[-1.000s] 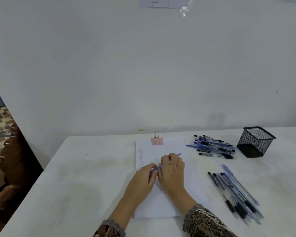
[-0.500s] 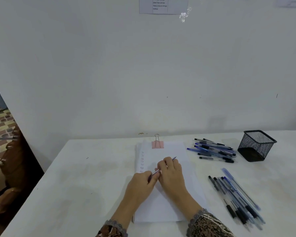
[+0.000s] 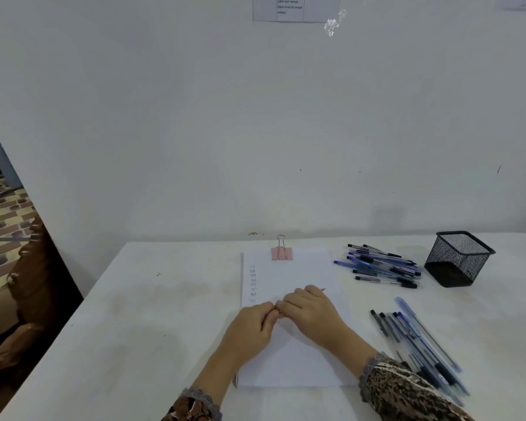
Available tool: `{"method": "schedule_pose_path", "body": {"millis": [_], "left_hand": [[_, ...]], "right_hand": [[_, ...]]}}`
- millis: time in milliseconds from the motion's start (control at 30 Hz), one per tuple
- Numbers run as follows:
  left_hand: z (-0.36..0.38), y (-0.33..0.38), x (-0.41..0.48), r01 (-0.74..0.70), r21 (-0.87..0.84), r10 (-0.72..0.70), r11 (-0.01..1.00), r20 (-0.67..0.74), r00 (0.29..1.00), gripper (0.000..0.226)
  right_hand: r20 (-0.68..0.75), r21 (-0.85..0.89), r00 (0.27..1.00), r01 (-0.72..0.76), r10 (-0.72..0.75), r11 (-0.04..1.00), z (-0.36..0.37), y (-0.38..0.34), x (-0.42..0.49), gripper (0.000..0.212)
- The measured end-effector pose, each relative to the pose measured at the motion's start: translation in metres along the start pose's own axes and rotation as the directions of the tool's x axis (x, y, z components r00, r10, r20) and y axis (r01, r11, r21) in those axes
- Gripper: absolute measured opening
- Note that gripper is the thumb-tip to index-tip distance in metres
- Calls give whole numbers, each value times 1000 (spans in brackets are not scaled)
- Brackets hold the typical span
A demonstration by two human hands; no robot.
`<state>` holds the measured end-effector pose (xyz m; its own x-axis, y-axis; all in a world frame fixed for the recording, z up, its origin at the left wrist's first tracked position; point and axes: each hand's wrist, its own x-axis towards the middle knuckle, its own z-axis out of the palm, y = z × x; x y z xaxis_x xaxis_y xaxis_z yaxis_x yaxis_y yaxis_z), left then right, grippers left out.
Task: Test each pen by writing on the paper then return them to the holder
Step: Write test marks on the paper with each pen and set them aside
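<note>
A white paper pad (image 3: 289, 275) held by a pink binder clip (image 3: 281, 253) lies in the middle of the table, with a column of small written marks down its left edge. My left hand (image 3: 249, 326) and my right hand (image 3: 310, 311) meet over the paper, both closed on one pen (image 3: 322, 289) whose tip pokes out past my right hand's knuckles. The pen's cap end is hidden between my fingertips. A black mesh holder (image 3: 459, 259) stands at the back right; no pens stick out of it.
One pile of blue and black pens (image 3: 383, 265) lies between the pad and the holder. A second pile of pens (image 3: 419, 338) lies near my right forearm. A brown carved piece of furniture (image 3: 28, 268) stands left of the white table (image 3: 152, 314).
My two hands have drawn closer together around the pen, and less of the pen shows beyond my right hand. The view has tilted down slightly.
</note>
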<state>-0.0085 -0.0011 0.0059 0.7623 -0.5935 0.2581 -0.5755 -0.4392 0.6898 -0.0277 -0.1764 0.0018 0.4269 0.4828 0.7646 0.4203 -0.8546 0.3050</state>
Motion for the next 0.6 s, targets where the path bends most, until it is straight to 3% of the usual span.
{"method": "schedule_pose_path", "body": {"millis": [200, 333, 400, 467, 533, 600], "left_hand": [[-3, -5, 6, 43, 49, -44, 998, 17, 999, 34], [-5, 4, 10, 65, 61, -66, 996, 9, 998, 48], [-7, 7, 10, 94, -13, -94, 995, 16, 995, 47], [-8, 10, 9, 138, -132, -136, 982, 19, 990, 37], [-10, 9, 6, 153, -200, -154, 968, 9, 988, 27], [-10, 5, 3, 124, -172, -127, 977, -7, 992, 25]], "right_hand": [[-41, 53, 999, -28, 30, 998, -1, -3, -1, 11], [13, 38, 999, -33, 32, 999, -5, 7, -5, 14], [84, 56, 996, -47, 42, 997, -7, 12, -4, 15], [105, 73, 984, -150, 142, 986, -9, 18, -2, 11], [53, 180, 937, -350, 346, 919, -17, 21, 1, 5], [-1, 391, 806, -545, 593, 741, -29, 14, 8, 7]]}}
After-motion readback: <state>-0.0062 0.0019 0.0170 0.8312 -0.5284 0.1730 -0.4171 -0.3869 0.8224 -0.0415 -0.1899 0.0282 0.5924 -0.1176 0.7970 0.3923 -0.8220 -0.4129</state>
